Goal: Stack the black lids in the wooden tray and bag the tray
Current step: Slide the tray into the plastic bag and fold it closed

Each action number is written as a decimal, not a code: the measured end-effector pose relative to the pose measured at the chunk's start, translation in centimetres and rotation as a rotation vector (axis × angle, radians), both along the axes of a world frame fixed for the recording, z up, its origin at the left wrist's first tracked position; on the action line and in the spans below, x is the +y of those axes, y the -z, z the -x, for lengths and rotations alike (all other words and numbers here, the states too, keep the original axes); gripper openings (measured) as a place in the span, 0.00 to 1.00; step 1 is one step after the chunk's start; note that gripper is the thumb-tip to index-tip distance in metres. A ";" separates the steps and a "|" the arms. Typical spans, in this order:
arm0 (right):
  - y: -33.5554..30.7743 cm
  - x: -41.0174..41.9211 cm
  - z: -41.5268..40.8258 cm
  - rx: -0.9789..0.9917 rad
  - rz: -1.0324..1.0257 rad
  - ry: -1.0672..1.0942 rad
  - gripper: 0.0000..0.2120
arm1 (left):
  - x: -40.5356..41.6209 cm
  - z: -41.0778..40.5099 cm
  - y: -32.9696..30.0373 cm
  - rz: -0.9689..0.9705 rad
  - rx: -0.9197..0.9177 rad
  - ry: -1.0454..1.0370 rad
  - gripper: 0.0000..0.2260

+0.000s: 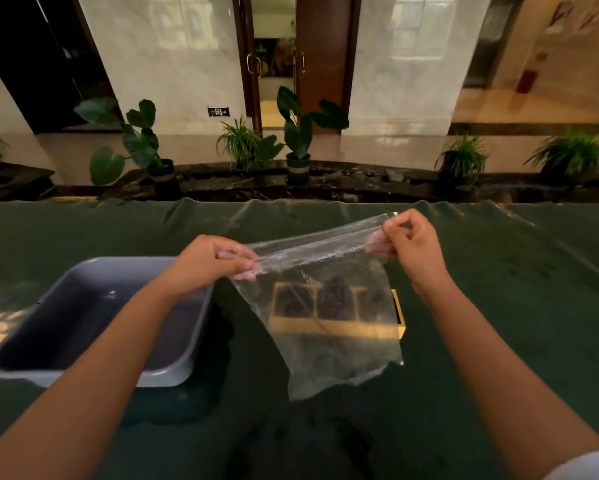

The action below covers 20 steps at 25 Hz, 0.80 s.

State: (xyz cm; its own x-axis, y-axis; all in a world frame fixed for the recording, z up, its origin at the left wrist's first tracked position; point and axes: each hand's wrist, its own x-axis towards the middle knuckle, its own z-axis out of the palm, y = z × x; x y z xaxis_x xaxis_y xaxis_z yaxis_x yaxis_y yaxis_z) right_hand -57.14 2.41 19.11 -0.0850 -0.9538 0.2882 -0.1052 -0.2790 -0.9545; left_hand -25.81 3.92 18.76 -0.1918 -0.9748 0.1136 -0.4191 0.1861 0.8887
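Note:
A clear plastic bag hangs above the table, held up by its top edge between both hands. My left hand pinches the bag's left top corner. My right hand pinches the right top corner, slightly higher and farther away. Behind the bag, seen through the plastic, a wooden tray with compartments rests on the green cloth. Dark lids sit in its compartments, blurred by the plastic. The tray lies outside the bag.
A grey plastic bin stands on the table at the left, under my left forearm. A green cloth covers the table. Potted plants line a ledge beyond the far edge.

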 end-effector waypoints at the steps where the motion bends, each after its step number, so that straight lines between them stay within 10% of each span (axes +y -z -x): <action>1: 0.2 0.0 -0.1 -0.039 0.028 0.027 0.07 | -0.1 0.1 -0.1 -0.015 0.212 -0.041 0.09; 3: 0.0 -0.3 -0.2 -0.109 0.107 0.117 0.07 | -0.2 0.7 0.6 -0.123 0.602 -0.038 0.24; 5: -0.8 -0.9 -0.1 -0.157 0.146 0.179 0.08 | 0.4 2.0 2.8 -0.209 0.479 0.059 0.42; 13: -1.6 -3.5 4.7 -0.105 -0.027 0.275 0.05 | 0.0 5.5 6.5 -0.392 0.525 0.017 0.07; 17: 1.5 -1.7 6.1 -0.158 -0.572 -0.343 0.29 | -0.7 5.3 6.6 -0.411 0.685 -0.114 0.06; 20: 3.9 0.4 5.9 -0.014 -0.602 -0.560 0.20 | -0.5 4.7 6.9 -0.405 0.648 -0.120 0.12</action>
State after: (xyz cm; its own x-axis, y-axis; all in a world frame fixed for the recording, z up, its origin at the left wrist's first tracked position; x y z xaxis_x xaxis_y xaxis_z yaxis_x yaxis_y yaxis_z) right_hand -63.00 2.77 15.20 0.4501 -0.8465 -0.2843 -0.0893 0.2741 -0.9576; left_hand -30.47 3.41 11.88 -0.0992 -0.9742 -0.2025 0.2110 -0.2195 0.9525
